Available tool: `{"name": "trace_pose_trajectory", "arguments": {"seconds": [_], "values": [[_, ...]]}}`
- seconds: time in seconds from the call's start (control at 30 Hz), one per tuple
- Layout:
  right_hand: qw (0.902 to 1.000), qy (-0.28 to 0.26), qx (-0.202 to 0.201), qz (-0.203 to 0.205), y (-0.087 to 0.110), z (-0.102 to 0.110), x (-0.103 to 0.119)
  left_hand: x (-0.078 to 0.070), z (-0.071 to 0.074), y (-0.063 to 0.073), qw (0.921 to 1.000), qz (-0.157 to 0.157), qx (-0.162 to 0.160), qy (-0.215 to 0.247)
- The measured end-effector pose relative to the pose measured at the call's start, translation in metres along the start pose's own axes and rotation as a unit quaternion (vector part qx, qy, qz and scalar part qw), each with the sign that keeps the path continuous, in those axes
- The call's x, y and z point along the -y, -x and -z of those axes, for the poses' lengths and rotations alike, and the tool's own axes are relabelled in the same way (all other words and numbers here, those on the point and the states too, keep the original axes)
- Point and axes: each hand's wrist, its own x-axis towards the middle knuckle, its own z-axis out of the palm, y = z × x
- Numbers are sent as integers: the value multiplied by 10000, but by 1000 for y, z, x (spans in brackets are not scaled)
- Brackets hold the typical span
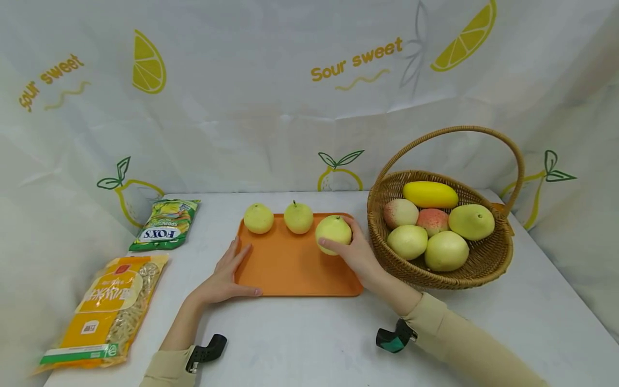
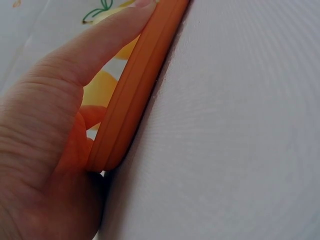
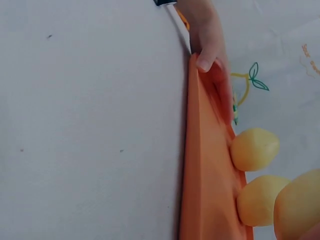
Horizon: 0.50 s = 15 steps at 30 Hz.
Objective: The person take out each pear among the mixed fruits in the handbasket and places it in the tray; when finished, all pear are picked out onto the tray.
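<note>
An orange tray (image 1: pixel 295 269) lies on the white table. Two yellow-green pears, a left one (image 1: pixel 258 219) and a middle one (image 1: pixel 298 217), sit along its far side. My right hand (image 1: pixel 360 255) grips a third pear (image 1: pixel 333 235) over the tray's far right part, thumb in front and fingers behind. Only a slice of that held pear (image 3: pixel 298 205) shows in the right wrist view. At the tray's left end, my left hand (image 1: pixel 224 277) rests spread around the near corner. Its thumb (image 2: pixel 107 42) lies along the near rim in the left wrist view.
To the right stands a wicker basket (image 1: pixel 498 269) with a tall handle, holding several pears, peaches and a yellow oblong fruit (image 1: pixel 430 194). Left of the tray lie a green snack bag (image 1: pixel 165 224) and a yellow food packet (image 1: pixel 103 312). A printed cloth (image 1: pixel 232 134) hangs behind.
</note>
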Motion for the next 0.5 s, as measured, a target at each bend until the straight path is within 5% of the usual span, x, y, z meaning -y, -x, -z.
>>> {"name": "trace_pose_trajectory", "arguments": {"seconds": [0.5], "values": [[9988, 68, -451, 195, -30, -8, -23, 0, 1, 0, 9999, -79, -3, -80]]}}
